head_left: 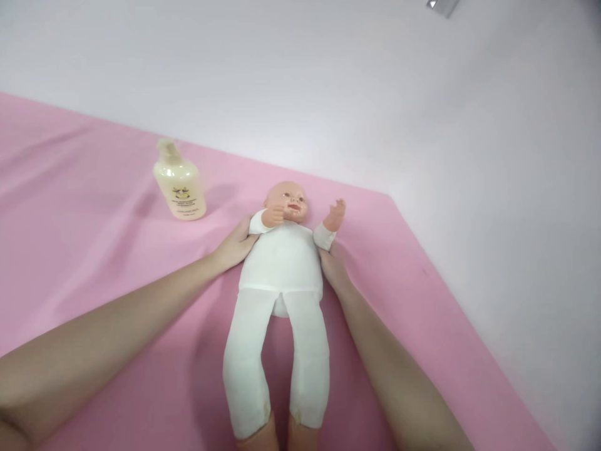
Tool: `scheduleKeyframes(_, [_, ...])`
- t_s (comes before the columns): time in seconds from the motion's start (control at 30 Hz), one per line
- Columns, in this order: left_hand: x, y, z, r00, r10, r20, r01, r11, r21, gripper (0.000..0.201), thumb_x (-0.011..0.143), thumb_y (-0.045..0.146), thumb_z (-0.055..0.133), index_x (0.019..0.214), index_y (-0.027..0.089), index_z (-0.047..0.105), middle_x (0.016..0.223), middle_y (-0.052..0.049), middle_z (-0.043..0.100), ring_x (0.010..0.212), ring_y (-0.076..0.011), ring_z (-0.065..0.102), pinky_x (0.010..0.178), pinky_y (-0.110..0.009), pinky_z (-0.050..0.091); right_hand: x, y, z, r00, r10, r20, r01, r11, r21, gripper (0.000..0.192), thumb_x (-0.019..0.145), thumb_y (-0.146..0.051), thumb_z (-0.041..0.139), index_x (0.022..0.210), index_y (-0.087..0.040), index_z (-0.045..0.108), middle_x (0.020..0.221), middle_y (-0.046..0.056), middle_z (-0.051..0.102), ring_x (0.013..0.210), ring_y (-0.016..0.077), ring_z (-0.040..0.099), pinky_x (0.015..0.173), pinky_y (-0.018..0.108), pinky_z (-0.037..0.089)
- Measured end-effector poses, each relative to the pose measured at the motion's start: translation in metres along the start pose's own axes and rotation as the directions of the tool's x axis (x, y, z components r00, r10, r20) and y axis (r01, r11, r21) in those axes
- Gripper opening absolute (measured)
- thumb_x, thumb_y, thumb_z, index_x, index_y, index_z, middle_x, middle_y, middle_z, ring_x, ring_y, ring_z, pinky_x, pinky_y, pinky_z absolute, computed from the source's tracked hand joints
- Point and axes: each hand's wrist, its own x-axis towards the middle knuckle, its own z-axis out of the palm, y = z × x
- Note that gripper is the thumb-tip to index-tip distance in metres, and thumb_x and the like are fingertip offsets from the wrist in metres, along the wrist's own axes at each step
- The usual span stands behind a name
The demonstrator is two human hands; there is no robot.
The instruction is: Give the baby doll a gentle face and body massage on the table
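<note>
While the left hand [237, 243] and right hand [332, 266] cup the baby doll's [282, 263] torso from both sides, fingers tucked beneath; a steady, even lift looks due, clear of the lotion pump bottle [180, 186]

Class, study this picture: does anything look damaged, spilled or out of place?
Nothing spilled. The doll lies straight on the pink sheet, a hand at each side. Only small brownish marks at its leg cuffs look worn. The bottle stands upright.

1 head view, looking forward and down, near pink sheet [94, 207]
</note>
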Motion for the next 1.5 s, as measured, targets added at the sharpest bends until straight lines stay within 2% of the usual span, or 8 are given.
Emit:
scheduleKeyframes(0.17, [0.000,0.003,0.000,0.998,-0.058,-0.036,0.060,0.997,0.051,0.059,0.099,0.053,0.049,0.147,0.019,0.044,0.144,-0.012,0.059,0.138,-0.0329,0.052,0.120,-0.051,0.038,0.003,0.012,0.000,1.000,0.018,-0.017,-0.018,1.000,0.002,0.048,0.096,-0.052,0.051,0.130,-0.022,0.068,0.138,0.010,0.069,0.133,0.0320,0.061,0.117,0.052,0.041])
scheduleKeyframes(0.33, [0.000,0.003,0.000,0.997,-0.061,-0.039,0.063,0.997,0.043,0.060,0.101,0.055,0.044,0.148,0.018,0.046,0.141,-0.012,0.063,0.140,-0.0331,0.051,0.121,-0.052,0.037,0.008,0.022,0.000,0.999,0.029,-0.028,-0.027,0.999,0.042,0.058,0.093,-0.052,0.055,0.140,-0.017,0.060,0.149,0.012,0.061,0.141,0.0297,0.054,0.121,0.049,0.037])
scheduleKeyframes(0.43, [0.001,0.003,0.000,0.998,-0.057,-0.025,0.058,0.997,0.044,0.059,0.099,0.055,0.048,0.146,0.019,0.048,0.143,-0.012,0.062,0.138,-0.0326,0.053,0.120,-0.051,0.038,0.007,0.018,0.001,0.998,0.055,-0.019,-0.054,0.998,0.041,0.055,0.094,-0.053,0.052,0.133,-0.017,0.065,0.142,0.013,0.066,0.134,0.0312,0.059,0.119,0.052,0.039])
scheduleKeyframes(0.63, [0.001,0.002,-0.001,0.999,-0.007,0.052,0.007,1.000,0.000,0.055,0.094,0.047,0.057,0.143,0.022,0.052,0.145,-0.010,0.061,0.133,-0.0320,0.057,0.113,-0.050,0.046,0.003,0.006,0.001,1.000,-0.007,0.015,0.007,1.000,0.004,0.038,0.092,-0.041,0.054,0.123,-0.027,0.070,0.129,0.004,0.073,0.127,0.0281,0.064,0.116,0.049,0.046])
scheduleKeyframes(0.77, [0.000,0.002,-0.001,0.999,-0.008,0.041,0.010,0.999,-0.043,0.055,0.095,0.045,0.057,0.145,0.024,0.051,0.149,-0.009,0.059,0.136,-0.0310,0.056,0.115,-0.051,0.044,0.002,0.001,0.001,1.000,-0.016,0.020,0.016,1.000,-0.008,0.042,0.092,-0.045,0.055,0.129,-0.029,0.067,0.132,0.003,0.072,0.128,0.0306,0.064,0.113,0.049,0.049])
scheduleKeyframes(0.9, [0.000,0.000,0.000,0.999,-0.031,0.028,0.033,0.997,-0.067,0.059,0.095,0.050,0.059,0.145,0.020,0.049,0.148,-0.013,0.059,0.136,-0.0333,0.055,0.115,-0.053,0.044,0.002,0.001,0.000,1.000,-0.008,0.011,0.008,1.000,-0.009,0.041,0.093,-0.049,0.056,0.124,-0.026,0.069,0.129,0.005,0.073,0.129,0.0348,0.063,0.114,0.053,0.048])
scheduleKeyframes(1.27, [0.001,-0.004,0.000,0.999,-0.027,0.027,0.029,0.996,-0.083,0.062,0.097,0.057,0.053,0.147,0.021,0.049,0.152,-0.012,0.056,0.143,-0.0330,0.049,0.122,-0.053,0.035,0.004,0.009,-0.001,1.000,0.015,-0.005,-0.015,1.000,-0.016,0.047,0.092,-0.056,0.055,0.124,-0.025,0.070,0.129,0.010,0.073,0.134,0.0330,0.060,0.116,0.049,0.046])
scheduleKeyframes(1.5, [0.002,-0.004,-0.001,0.998,-0.053,0.037,0.056,0.995,-0.085,0.058,0.093,0.051,0.061,0.143,0.021,0.054,0.147,-0.011,0.061,0.136,-0.0337,0.056,0.116,-0.053,0.042,0.004,0.007,0.001,0.999,0.036,-0.016,-0.036,0.999,0.003,0.039,0.091,-0.051,0.055,0.119,-0.029,0.072,0.127,0.005,0.075,0.127,0.0319,0.065,0.114,0.049,0.047])
